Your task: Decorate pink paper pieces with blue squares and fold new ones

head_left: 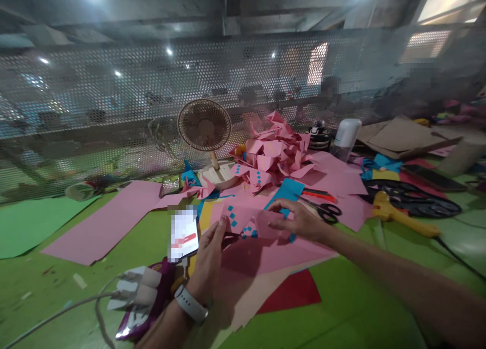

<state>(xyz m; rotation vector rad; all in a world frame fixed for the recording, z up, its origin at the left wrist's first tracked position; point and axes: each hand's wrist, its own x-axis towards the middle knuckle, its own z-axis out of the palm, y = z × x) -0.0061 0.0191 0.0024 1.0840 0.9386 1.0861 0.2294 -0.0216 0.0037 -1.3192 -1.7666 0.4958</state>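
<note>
A smooth band with a row of holes rings the left wrist, beside a glossy purple pouch (127, 321) bearing hard white plugs (148, 278). On the green worktop (360, 318), a matte red sheet (294, 293) pokes out from under cream paper (261, 283) and broad pink sheets (273, 255). Just above these sits a creased pink paper piece (243, 212), thin and flat-sided, dotted with small blue diamonds. It lies between the two hands, its long axis running roughly left to right; one diamond row slants down rightward. The left hand (210, 253) pinches its left end, thumb on top, the other fingers mostly hidden. The right hand (296, 220) is half-curled at the piece's right side, fingertips apart; whether they touch it I cannot tell. Beyond are black-handled scissors (329, 212), a loose heap of angular pink folds (271, 151), a round-caged fan (205, 125) and a perforated screen (125, 90).
</note>
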